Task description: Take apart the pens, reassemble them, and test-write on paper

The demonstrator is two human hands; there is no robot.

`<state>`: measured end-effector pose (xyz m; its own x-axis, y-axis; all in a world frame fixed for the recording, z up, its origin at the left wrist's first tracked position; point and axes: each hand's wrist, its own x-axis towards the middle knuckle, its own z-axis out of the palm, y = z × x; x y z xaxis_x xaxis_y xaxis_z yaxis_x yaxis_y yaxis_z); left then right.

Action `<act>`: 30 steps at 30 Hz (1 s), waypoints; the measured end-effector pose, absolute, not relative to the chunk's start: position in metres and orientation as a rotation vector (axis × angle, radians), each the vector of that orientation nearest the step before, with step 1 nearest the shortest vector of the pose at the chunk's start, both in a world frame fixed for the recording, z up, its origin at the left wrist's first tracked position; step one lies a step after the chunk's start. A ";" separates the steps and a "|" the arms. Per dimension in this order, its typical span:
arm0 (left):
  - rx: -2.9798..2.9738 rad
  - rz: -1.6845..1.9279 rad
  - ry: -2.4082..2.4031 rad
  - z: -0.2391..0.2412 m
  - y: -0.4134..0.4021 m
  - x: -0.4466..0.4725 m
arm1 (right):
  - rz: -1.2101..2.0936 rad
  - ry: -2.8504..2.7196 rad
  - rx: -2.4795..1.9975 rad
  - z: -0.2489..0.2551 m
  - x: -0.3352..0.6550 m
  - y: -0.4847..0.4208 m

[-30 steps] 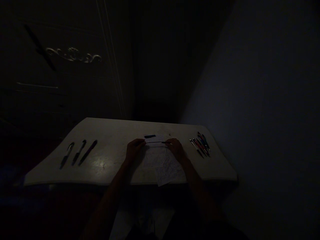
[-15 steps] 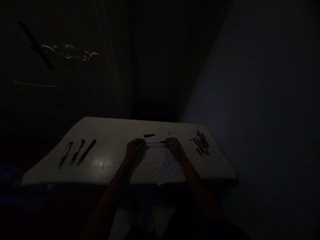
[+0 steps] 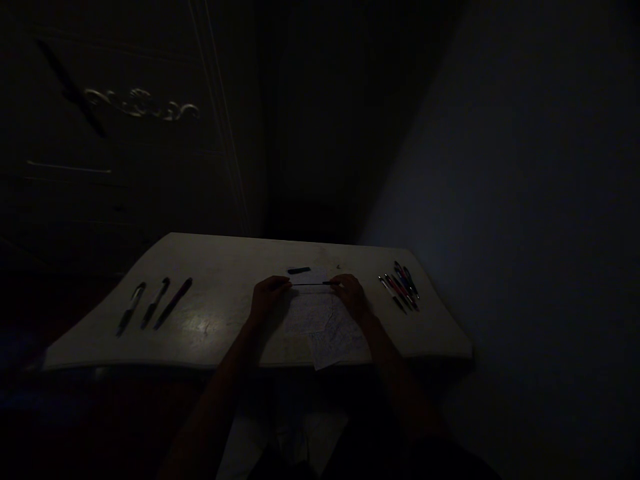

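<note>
**A:** Where is the thin dark pen [image 3: 310, 284] in relation to your hands?

**B:** It runs straight across between them. Your left hand [image 3: 267, 297] pinches its left end and your right hand [image 3: 350, 293] pinches its right end, with the fingertips of each drawn together on the tip. The light is too dim to tell the fingers apart. The pen lies level, side to side, over the far part of the sheet of paper [image 3: 325, 327] at the middle of the table [image 3: 225, 253].

**A:** Why do you hold it by both ends?

**B:** As I read it, a grip at each tip leaves the whole shaft bare and steady between your hands, and the paper gives a pale ground to see it against. I cannot tell whether the pen touches the sheet or hangs just above it.

**A:** What lies around it?

**B:** A short dark piece [image 3: 299, 271], perhaps a cap, lies just beyond the pen toward the far edge. Three pens [image 3: 153, 305] lie side by side near the left edge, well apart from your left hand. A tighter bunch of coloured pens [image 3: 400, 287] lies near the right edge, close to your right hand but not touching it. The two groups look deliberately kept apart, with the middle left for the paper. The sheet's near corner overhangs the near edge.
</note>
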<state>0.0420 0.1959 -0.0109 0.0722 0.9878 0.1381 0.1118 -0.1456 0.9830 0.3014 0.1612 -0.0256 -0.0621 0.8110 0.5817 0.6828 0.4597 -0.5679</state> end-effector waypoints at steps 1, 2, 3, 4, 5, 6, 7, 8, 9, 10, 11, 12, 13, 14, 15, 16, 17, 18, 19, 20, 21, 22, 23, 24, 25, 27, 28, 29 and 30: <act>1.421 1.204 1.177 -0.011 0.196 0.042 | 0.172 -1.788 -1.271 -0.026 0.302 0.161; 1.411 1.205 1.177 -0.011 0.196 0.042 | 0.171 -1.787 -1.270 -0.027 0.303 0.161; 1.405 1.208 1.174 -0.011 0.196 0.042 | 0.173 -1.785 -1.273 -0.027 0.304 0.161; 1.406 1.211 1.169 -0.011 0.197 0.042 | 0.176 -1.783 -1.278 -0.028 0.304 0.161; 1.413 1.214 1.165 -0.012 0.197 0.042 | 0.181 -1.781 -1.285 -0.028 0.304 0.161; 1.427 1.215 1.159 -0.012 0.198 0.041 | 0.185 -1.782 -1.292 -0.028 0.304 0.161; 1.439 1.214 1.154 -0.012 0.198 0.041 | 0.189 -1.785 -1.297 -0.029 0.304 0.161; 1.445 1.212 1.150 -0.012 0.199 0.041 | 0.192 -1.789 -1.299 -0.029 0.303 0.161; 1.444 1.210 1.152 -0.013 0.199 0.041 | 0.194 -1.794 -1.298 -0.030 0.303 0.162; 1.441 1.205 1.156 -0.013 0.199 0.041 | 0.193 -1.796 -1.297 -0.030 0.303 0.162; 1.434 1.202 1.162 -0.013 0.198 0.041 | 0.193 -1.797 -1.294 -0.030 0.302 0.162; 1.425 1.203 1.169 -0.013 0.198 0.041 | 0.192 -1.795 -1.291 -0.031 0.302 0.162; 1.423 1.201 1.171 -0.012 0.197 0.041 | 0.193 -1.793 -1.288 -0.031 0.302 0.162; 1.429 1.199 1.167 -0.012 0.197 0.041 | 0.194 -1.789 -1.285 -0.031 0.302 0.162; 1.440 1.202 1.161 -0.011 0.197 0.041 | 0.198 -1.788 -1.282 -0.030 0.302 0.161; 1.455 1.207 1.155 -0.011 0.197 0.041 | 0.200 -1.788 -1.279 -0.030 0.302 0.161; 1.473 1.209 1.152 -0.011 0.198 0.041 | 0.204 -1.792 -1.275 -0.029 0.302 0.160; 1.489 1.208 1.153 -0.012 0.198 0.041 | 0.207 -1.799 -1.272 -0.028 0.302 0.160; 1.494 1.210 1.159 -0.013 0.199 0.040 | 0.209 -1.806 -1.271 -0.027 0.302 0.159; 1.490 1.214 1.169 -0.014 0.200 0.040 | 0.208 -1.812 -1.271 -0.026 0.302 0.159; 1.483 1.214 1.174 -0.016 0.201 0.040 | 0.209 -1.815 -1.274 -0.025 0.301 0.158; 1.479 1.212 1.175 -0.018 0.202 0.040 | 0.211 -1.814 -1.278 -0.025 0.301 0.158; 1.477 1.209 1.174 -0.019 0.202 0.040 | 0.214 -1.810 -1.282 -0.024 0.301 0.157; 1.479 1.204 1.170 -0.020 0.203 0.040 | 0.218 -1.804 -1.285 -0.024 0.300 0.157; 1.485 1.200 1.166 -0.021 0.203 0.039 | 0.224 -1.797 -1.287 -0.024 0.300 0.157; 1.495 1.191 1.163 -0.020 0.204 0.039 | 0.230 -1.778 -1.287 -0.025 0.300 0.157; 1.498 1.194 1.166 -0.019 0.204 0.039 | 0.235 -1.772 -1.284 -0.025 0.300 0.158; 1.501 1.195 1.169 -0.018 0.203 0.039 | 0.240 -1.770 -1.280 -0.026 0.300 0.158; 1.504 1.194 1.174 -0.017 0.203 0.039 | 0.247 -1.768 -1.275 -0.026 0.300 0.158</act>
<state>0.0393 0.2027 -0.0168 0.0982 0.9802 0.1721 0.1553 -0.1859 0.9702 0.3000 0.1578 -0.0258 -0.0487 0.8332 0.5509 0.6507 0.4449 -0.6154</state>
